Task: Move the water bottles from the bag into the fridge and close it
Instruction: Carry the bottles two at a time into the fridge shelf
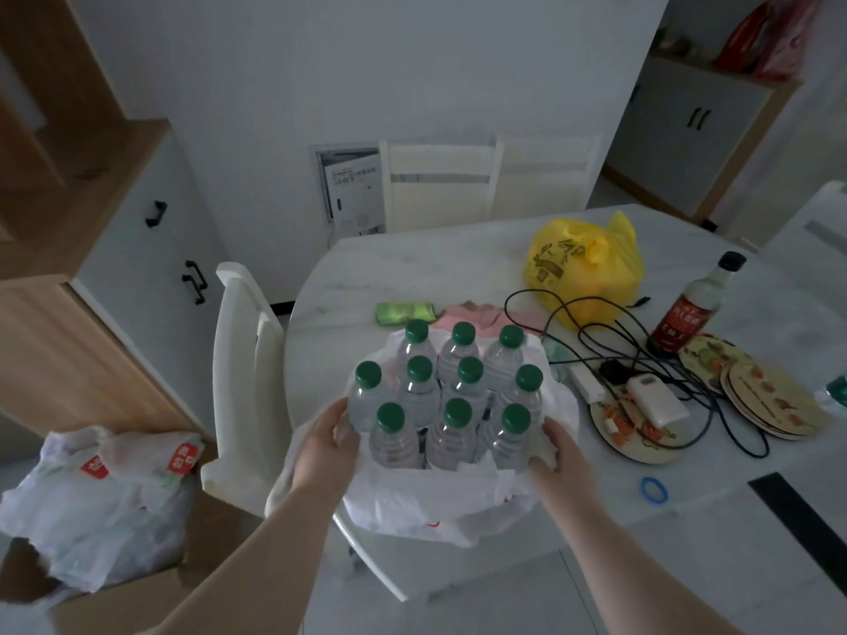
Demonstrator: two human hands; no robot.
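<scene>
Green-capped water bottles (451, 440) stand upright in a white plastic bag (412, 501) at the desk (458, 268) edge; the left hand (327, 444) and right hand (557, 444) each grip its rim, seemingly peeling it down for access; no fridge is visible.

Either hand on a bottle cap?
No, the left hand and right hand hold the bag at its sides, below the green caps.

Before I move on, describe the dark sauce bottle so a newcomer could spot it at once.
On the white table, look right of the yellow bag. The sauce bottle stands by the round mats: dark, red-labelled, black-capped, unlike the clear, green-capped water bottles in the white bag.
</scene>
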